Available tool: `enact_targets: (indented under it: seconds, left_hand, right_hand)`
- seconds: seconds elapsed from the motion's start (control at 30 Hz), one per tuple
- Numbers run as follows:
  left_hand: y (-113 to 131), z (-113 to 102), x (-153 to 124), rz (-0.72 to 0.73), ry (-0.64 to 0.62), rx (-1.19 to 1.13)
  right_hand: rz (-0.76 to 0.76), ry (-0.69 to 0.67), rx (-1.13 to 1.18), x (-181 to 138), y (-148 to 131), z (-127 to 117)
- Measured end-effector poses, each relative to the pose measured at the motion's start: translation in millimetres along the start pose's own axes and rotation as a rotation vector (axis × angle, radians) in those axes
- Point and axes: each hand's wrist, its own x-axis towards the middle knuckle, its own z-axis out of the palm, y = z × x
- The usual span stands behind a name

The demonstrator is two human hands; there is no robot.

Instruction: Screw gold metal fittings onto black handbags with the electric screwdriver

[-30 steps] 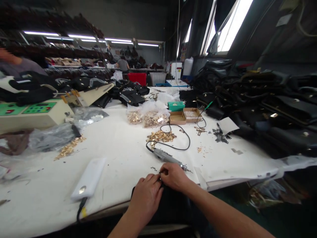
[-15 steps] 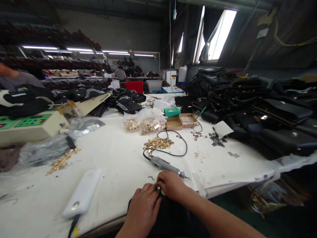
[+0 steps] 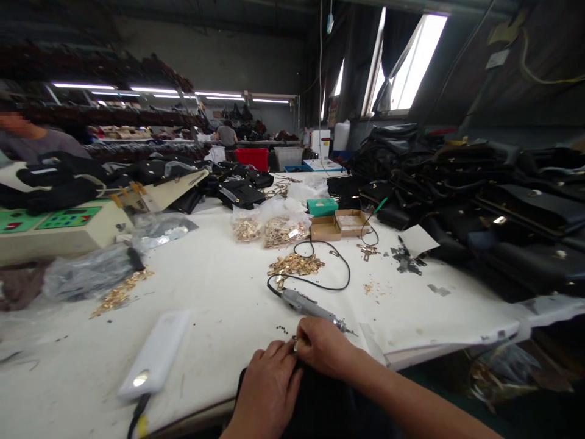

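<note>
At the front edge of the table, a black leather-like piece (image 3: 315,399) lies under both hands, much of it hidden by them. My left hand (image 3: 269,384) is closed over its edge, fingers curled forward and thumb along the near side. My right hand (image 3: 324,346) pinches a small shiny metal fitting (image 3: 295,345) at the edge of the black piece, right beside the left fingertips. Just beyond the right hand lies a grey electric screwdriver (image 3: 311,306) with its bit pointing right. A few tiny black screws (image 3: 281,330) are scattered by the fingers.
A pile of gold metal fittings (image 3: 297,265) lies behind the screwdriver cable, with bagged fittings (image 3: 286,231) and cardboard boxes (image 3: 325,228) farther back. A white power bank (image 3: 155,353) sits left. Black bags (image 3: 525,244) are stacked right. A person (image 3: 41,140) is at far left.
The view has shifted slightly, so the scene sits a little farther right. My right hand still pinches at the metal fitting, its wrist slightly turned; my left hand stays on the black piece.
</note>
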Motion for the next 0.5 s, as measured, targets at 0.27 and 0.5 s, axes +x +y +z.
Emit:
enact_targets:
  seconds: [0.27,0.5]
  left_hand:
    - [-12,12,-1,0.178,0.178,0.162]
    - [-31,19,5,0.338,0.327,0.263]
  right_hand:
    - [0.147,-0.077,0.102,-48,53,-80]
    - [0.293,0.18,0.084,-48,119,-98]
